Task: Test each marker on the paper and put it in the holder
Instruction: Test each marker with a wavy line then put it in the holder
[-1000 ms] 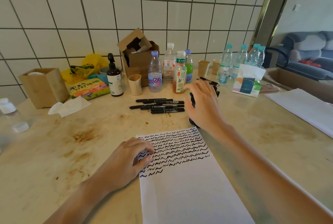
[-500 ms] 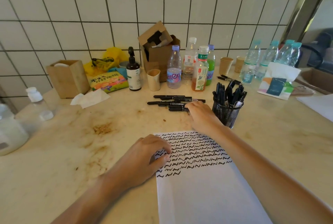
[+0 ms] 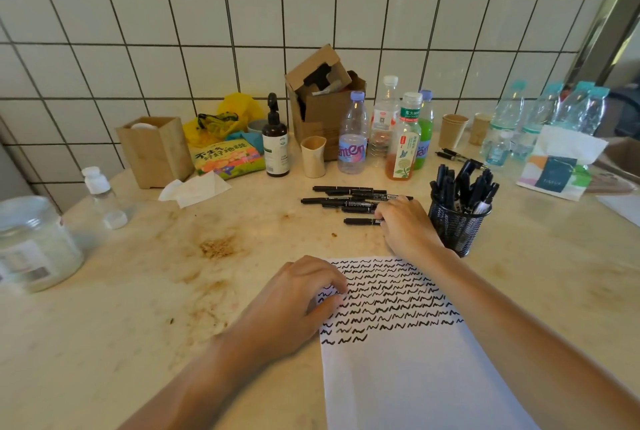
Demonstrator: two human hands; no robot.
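Fingers of the right hand (image 3: pixel 408 225) pinch one marker (image 3: pixel 362 221) beside six others (image 3: pixel 346 197); left hand (image 3: pixel 294 305) presses paper (image 3: pixel 408 370).

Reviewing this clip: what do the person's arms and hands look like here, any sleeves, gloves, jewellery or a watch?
Both forearms are bare for as far as the frame shows; no sleeve edge is in view. The left hand and right hand wear no gloves. No watch, bracelet or ring shows on the visible sides of the wrists and fingers. Nails look short and plain where they show.
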